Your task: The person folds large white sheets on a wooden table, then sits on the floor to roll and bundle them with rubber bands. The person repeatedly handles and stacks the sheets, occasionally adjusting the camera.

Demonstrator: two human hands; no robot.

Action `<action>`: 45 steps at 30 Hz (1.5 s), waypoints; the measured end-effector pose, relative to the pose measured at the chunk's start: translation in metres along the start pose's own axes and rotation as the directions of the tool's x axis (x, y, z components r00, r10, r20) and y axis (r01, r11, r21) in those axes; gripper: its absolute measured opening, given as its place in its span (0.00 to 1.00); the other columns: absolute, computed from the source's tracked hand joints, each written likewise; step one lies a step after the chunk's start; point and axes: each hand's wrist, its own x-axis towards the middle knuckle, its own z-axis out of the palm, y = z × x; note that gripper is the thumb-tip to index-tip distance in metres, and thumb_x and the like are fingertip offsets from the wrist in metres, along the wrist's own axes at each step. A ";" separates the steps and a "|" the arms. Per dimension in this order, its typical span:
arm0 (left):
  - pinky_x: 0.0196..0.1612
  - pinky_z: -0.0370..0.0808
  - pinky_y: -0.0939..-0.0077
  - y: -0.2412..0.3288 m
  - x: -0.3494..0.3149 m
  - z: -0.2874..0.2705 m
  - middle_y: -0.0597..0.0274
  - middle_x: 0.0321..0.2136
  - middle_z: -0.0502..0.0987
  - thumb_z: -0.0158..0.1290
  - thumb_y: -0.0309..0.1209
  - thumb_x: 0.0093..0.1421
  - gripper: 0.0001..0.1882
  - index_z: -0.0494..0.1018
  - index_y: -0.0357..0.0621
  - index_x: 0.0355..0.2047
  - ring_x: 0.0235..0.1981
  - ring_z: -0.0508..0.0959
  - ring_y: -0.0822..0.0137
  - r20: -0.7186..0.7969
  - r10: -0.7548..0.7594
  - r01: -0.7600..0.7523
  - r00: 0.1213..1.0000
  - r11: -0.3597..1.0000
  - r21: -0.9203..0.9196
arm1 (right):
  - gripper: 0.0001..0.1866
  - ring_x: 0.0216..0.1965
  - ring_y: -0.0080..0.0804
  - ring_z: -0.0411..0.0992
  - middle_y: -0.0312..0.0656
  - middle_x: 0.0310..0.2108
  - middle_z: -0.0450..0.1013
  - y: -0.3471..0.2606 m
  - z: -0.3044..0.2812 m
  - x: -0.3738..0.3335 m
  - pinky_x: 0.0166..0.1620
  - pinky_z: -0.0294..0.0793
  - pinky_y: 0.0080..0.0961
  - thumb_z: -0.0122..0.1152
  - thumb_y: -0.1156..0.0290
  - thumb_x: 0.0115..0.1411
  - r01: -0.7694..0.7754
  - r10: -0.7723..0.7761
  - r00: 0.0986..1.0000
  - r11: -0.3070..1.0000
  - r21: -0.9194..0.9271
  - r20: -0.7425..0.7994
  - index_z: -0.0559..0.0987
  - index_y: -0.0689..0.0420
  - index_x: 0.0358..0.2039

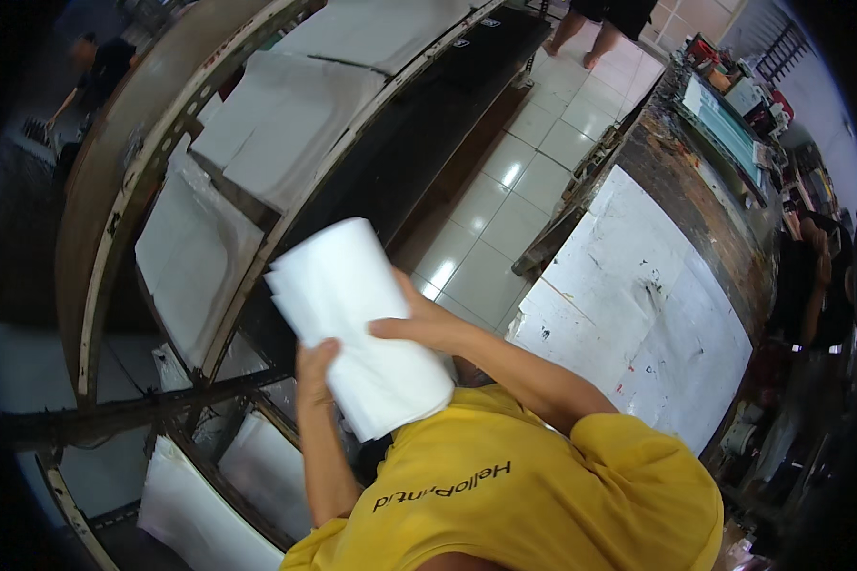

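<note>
- At the far left we see a tall metal rack with perforated rails, its shelves holding flat white sheets laid side by side.
- Our left hand comes up from the lower edge, its grip closed on the lower left edge of a thick curled stack of white paper sheets, fingers wrapped over the edge.
- The stack sits in the air in front of our chest, above the yellow shirt, between rack and counter.
- Our right hand lies on the stack's right side, thumb pressed flat across the top sheet, grip clamped on the paper.
- Beyond it runs a pale tiled floor.
- To the right stands a long dark-edged counter covered by a stained white sheet.
- At the far right a person in dark clothes stands beside that counter.
</note>
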 end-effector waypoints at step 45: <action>0.70 0.58 0.47 -0.780 0.228 0.046 0.44 0.69 0.55 0.74 0.35 0.41 0.60 0.48 0.50 0.70 0.68 0.59 0.40 0.142 0.606 -0.621 0.783 0.746 0.243 | 0.68 0.70 0.38 0.52 0.49 0.68 0.56 0.573 -0.378 -0.070 0.71 0.50 0.36 0.85 0.61 0.37 -0.215 0.291 0.953 0.841 -0.497 0.082 0.48 0.63 0.71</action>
